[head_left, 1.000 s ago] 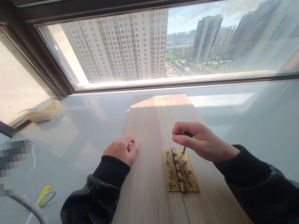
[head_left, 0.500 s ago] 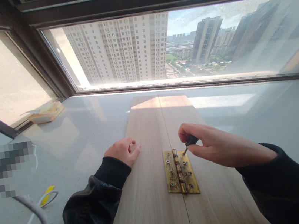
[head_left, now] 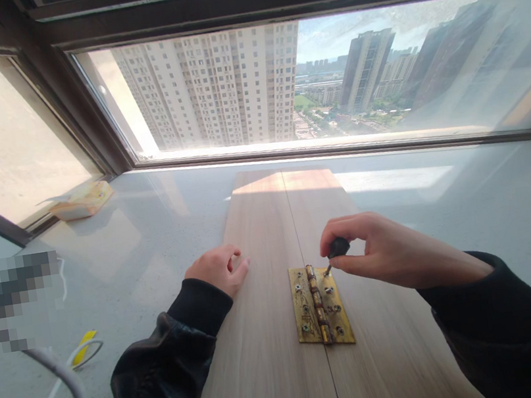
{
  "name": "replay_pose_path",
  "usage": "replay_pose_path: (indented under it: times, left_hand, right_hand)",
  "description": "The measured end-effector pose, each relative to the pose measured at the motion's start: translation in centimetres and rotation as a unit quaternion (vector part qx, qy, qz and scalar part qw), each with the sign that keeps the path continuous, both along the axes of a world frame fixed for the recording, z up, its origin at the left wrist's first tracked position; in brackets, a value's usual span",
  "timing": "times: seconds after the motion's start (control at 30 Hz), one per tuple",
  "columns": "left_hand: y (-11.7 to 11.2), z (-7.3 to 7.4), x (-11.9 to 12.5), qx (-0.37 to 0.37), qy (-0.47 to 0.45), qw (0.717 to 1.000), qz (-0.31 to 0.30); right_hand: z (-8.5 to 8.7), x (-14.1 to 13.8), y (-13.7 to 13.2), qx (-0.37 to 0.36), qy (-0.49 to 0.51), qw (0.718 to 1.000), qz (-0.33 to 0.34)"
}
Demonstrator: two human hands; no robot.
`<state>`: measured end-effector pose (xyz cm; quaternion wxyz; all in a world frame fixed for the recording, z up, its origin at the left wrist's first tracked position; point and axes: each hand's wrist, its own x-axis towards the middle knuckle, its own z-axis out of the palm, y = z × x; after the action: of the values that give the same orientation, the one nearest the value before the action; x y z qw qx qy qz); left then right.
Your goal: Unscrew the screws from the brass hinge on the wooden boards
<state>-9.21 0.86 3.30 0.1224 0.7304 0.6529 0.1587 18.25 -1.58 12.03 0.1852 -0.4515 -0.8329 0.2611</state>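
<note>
With right hand [head_left: 388,252], pinches screwdriver [head_left: 338,247] on gold hinge [head_left: 318,307] at one o'clock; with half-curled left hand [head_left: 213,272], touches wood board [head_left: 263,352] at hinge's ten o'clock.

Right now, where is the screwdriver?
In the head view, the black-handled screwdriver is in the right hand, its tip at the upper right of the gold-coloured hinge.

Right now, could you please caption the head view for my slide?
Right hand holding a screwdriver to a gold-coloured hinge, left hand on the left board.
</note>
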Motion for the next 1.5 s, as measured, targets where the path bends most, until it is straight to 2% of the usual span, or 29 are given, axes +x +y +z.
replay_pose_path:
  times: [0.27, 0.6, 1.03, 1.27, 1.5]
  left_hand:
    - [0.02, -0.11, -0.04, 0.0, -0.002, 1.0, 0.002]
    - [0.14, -0.26, -0.16, 0.003, -0.001, 1.0, 0.002]
    - [0.13, -0.22, -0.15, 0.004, 0.0, 1.0, 0.001]
    - [0.11, -0.19, -0.13, 0.003, -0.002, 1.0, 0.002]
    - [0.11, -0.15, -0.13, 0.005, -0.001, 1.0, 0.002]
  right_hand:
    - [0.34, 0.03, -0.05, -0.037, -0.016, 0.999, -0.012]
    - [0.88, 0.58, -0.72, -0.069, -0.09, 0.993, -0.03]
    - [0.97, -0.3, -0.5, 0.05, -0.1, 0.993, -0.033]
    - [0.84, -0.25, -0.44, 0.081, -0.108, 0.991, -0.024]
    - [0.76, -0.28, -0.73, 0.089, -0.124, 0.987, -0.048]
